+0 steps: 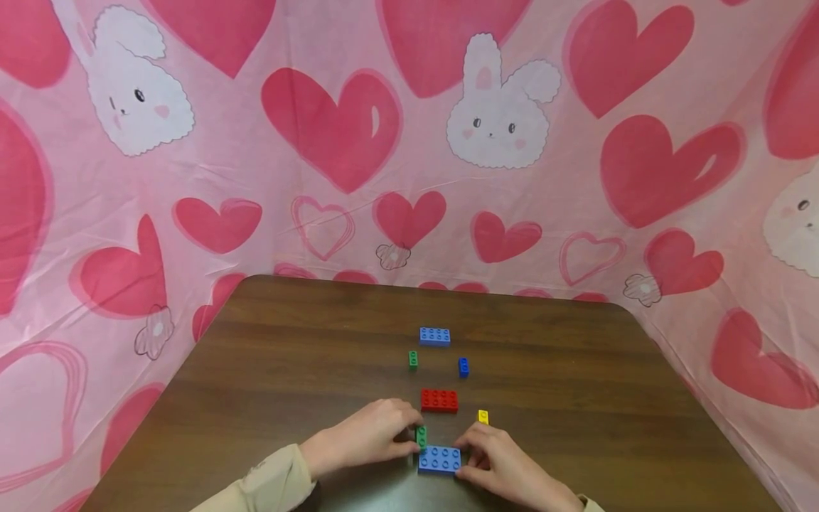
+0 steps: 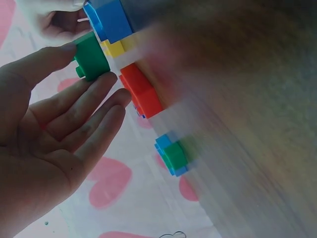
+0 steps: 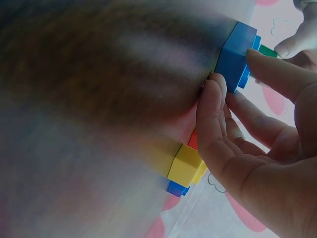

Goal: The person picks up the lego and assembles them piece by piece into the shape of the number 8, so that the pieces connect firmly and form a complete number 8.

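Near the front of the table, my left hand (image 1: 371,430) pinches a small green toy brick (image 1: 421,436) between thumb and fingers. The green brick (image 2: 93,57) is at the far-left corner of a light-blue eight-stud brick (image 1: 440,461); whether the two touch I cannot tell. My right hand (image 1: 505,459) holds the right end of that blue brick, thumb on the near side and fingers on the far side. In the right wrist view the blue brick (image 3: 235,54) sits on the table, studs up, and the green brick (image 3: 268,51) shows partly behind it.
Beyond the hands lie a red eight-stud brick (image 1: 439,400), a yellow brick (image 1: 483,417) partly behind the right hand, a small green brick (image 1: 412,360), a small dark-blue brick (image 1: 463,367) and another light-blue brick (image 1: 435,336). A heart-patterned cloth (image 1: 409,171) hangs around the brown table (image 1: 288,341).
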The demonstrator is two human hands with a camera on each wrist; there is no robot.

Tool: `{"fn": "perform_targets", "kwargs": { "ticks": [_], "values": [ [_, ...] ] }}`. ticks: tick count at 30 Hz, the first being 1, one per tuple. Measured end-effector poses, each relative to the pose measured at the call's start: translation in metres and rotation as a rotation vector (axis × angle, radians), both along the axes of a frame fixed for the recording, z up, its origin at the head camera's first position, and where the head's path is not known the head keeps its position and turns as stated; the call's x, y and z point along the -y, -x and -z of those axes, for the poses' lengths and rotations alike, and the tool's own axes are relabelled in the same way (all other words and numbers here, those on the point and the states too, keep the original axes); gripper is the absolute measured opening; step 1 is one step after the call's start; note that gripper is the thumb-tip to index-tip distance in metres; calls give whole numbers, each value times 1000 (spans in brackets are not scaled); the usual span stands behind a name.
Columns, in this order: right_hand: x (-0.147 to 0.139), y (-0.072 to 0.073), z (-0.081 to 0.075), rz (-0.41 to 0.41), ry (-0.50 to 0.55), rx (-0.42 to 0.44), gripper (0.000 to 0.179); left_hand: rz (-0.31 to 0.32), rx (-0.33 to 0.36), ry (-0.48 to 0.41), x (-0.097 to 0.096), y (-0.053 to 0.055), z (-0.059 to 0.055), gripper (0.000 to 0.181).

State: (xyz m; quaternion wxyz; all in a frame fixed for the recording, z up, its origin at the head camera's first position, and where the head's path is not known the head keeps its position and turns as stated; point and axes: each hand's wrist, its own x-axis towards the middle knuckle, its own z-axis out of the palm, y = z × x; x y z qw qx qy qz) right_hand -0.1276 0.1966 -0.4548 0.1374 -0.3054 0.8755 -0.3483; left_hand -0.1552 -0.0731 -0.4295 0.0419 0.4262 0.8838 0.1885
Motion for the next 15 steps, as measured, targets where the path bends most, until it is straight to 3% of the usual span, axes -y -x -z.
{"fn": "perform_targets", "kwargs": {
  "ticks": [9, 15],
  "values": [
    [1, 0, 0, -7, 17, 4, 27, 18, 39, -8, 0, -1, 0, 27],
    [0, 0, 0, -10, 22, -12, 27, 40, 25, -4, -2, -2, 0, 22]
  ]
}}
